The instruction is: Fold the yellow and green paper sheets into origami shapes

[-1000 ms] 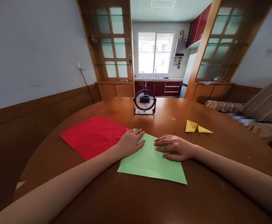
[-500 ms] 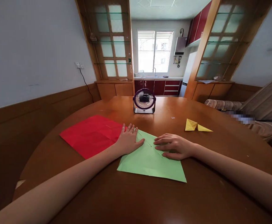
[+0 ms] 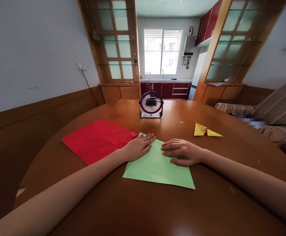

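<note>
A light green sheet of paper (image 3: pixel 157 173) lies on the table in front of me, with a folded edge or crease line running slantwise between my hands. My left hand (image 3: pixel 139 146) rests flat on its upper left part, fingers stretched out to the right. On its right side lies my right hand (image 3: pixel 183 152), fingers spread and slightly bent, pressing on the paper. Both hands cover parts of the sheet. Left of it, a creased red sheet of paper (image 3: pixel 96 139) lies flat, its right corner close to my left hand.
A small purple desk fan (image 3: pixel 151 104) stands at the middle back of the wooden table (image 3: pixel 133 209). A folded yellow paper piece (image 3: pixel 200 129) lies to the right, beyond my right hand. A striped sofa (image 3: pixel 273 108) is past the table's right edge.
My left hand has turned and slid a little to the right on the green paper, its fingers now pointing more rightward. My right hand stays in about the same place.
</note>
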A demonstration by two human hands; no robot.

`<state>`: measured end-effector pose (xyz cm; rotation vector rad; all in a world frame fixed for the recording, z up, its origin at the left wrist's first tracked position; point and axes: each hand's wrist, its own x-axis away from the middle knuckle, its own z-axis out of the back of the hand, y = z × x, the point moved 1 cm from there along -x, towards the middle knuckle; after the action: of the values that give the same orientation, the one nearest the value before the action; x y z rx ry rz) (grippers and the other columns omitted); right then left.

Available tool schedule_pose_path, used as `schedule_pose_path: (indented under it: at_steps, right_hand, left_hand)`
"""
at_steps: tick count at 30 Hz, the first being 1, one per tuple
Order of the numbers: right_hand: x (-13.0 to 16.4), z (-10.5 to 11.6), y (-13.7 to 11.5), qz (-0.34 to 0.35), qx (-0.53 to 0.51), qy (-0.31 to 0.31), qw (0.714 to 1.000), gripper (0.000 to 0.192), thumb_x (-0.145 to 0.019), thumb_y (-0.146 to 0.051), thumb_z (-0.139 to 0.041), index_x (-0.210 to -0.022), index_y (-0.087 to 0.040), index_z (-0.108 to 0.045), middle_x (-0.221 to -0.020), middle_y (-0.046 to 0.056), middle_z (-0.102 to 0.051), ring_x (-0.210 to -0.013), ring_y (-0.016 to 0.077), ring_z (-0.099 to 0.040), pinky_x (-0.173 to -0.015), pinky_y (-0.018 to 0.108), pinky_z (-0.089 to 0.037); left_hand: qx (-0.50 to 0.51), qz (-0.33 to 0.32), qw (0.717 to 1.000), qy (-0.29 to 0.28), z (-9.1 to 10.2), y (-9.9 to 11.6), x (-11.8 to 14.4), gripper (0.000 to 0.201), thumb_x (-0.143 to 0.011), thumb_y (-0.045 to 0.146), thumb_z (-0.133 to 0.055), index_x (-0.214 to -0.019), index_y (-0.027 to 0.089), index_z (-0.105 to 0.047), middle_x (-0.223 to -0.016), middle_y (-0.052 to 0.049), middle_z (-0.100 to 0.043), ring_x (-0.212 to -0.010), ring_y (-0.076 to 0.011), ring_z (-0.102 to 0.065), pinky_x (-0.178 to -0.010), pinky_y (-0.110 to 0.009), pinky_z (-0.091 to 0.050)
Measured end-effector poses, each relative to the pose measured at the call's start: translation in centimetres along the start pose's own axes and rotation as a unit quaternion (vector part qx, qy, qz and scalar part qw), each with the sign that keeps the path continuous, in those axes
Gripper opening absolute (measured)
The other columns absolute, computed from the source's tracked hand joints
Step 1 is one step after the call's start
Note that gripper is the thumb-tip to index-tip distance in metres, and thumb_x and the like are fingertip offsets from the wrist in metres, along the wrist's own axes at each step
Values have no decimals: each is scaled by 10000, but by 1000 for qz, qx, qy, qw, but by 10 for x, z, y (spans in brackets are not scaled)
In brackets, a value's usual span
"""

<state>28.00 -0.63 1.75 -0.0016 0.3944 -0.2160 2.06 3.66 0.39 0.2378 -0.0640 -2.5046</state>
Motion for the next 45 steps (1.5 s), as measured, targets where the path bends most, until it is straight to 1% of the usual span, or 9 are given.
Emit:
schedule_pose_path:
  at_steps: [5,10,15,23,30,33,39,45]
  right_hand:
    - [0,1,0,2,3,-5,1000,377,-919,-315,-572,-1263,-166,-617,-1251,139,-642,-1217,244,-564,-1031,446,-459]
    - [0,1,-1,4,6,-2,1000,367,-924,-314,-565,-1259,-176,-620,-1244,133,-647,-1210,241,-568,-1023,448,-465]
    - [0,1,0,6,1,3,1000,357,-920,-310,-579,-1249,-179,-626,-1240,132,-649,-1206,235,-571,-1025,440,-461]
    - [0,1,-1,5,3,6,1000,348,-924,-331,-588,-1236,-187,-637,-1230,130,-656,-1199,239,-579,-1013,443,-468]
    - [0,1,-1,13,13,10,1000,320,-930,-339,-587,-1208,-196,-653,-1218,115,-668,-1185,229,-590,-1009,436,-472]
    - [0,1,-1,15,19,8,1000,323,-930,-346,-591,-1206,-192,-653,-1222,113,-666,-1184,228,-591,-1008,431,-473]
    - [-1,1,-2,21,30,8,999,312,-931,-349,-591,-1178,-176,-668,-1210,118,-672,-1184,235,-589,-997,428,-479]
    - [0,0,-2,16,26,1,1000,321,-929,-347,-591,-1198,-183,-658,-1230,116,-662,-1192,235,-584,-1013,434,-470]
  left_hand:
    - [-6,-3,1000,5,0,0,0,492,-1027,354,-236,-1490,212,-326,-1551,-59,-310,-1450,-174,-247,-1191,-415,-182]
    - [-12,-5,1000,-1,1,2,0,489,-1029,341,-232,-1486,199,-333,-1555,-63,-299,-1455,-173,-232,-1194,-419,-171]
    - [-10,10,1000,-17,3,4,-1,502,-1026,335,-230,-1491,171,-323,-1564,-66,-278,-1462,-177,-210,-1201,-413,-145]
    - [-7,9,1000,-23,1,1,-1,510,-1026,361,-220,-1501,195,-305,-1573,-50,-256,-1466,-169,-193,-1204,-389,-131]
    - [-17,19,999,-38,0,0,-1,520,-1029,379,-191,-1520,217,-253,-1589,-32,-203,-1473,-181,-166,-1206,-414,-99]
    - [-20,16,999,-36,0,0,-1,517,-1031,387,-181,-1522,237,-242,-1589,-25,-204,-1473,-185,-167,-1205,-429,-86]
    - [-30,16,998,-45,0,1,-1,516,-1034,370,-167,-1530,239,-215,-1591,-28,-196,-1477,-171,-146,-1204,-443,-61]
    - [-34,17,998,-48,4,4,-1,507,-1034,404,-189,-1523,279,-233,-1594,-23,-185,-1476,-197,-157,-1196,-466,-74]
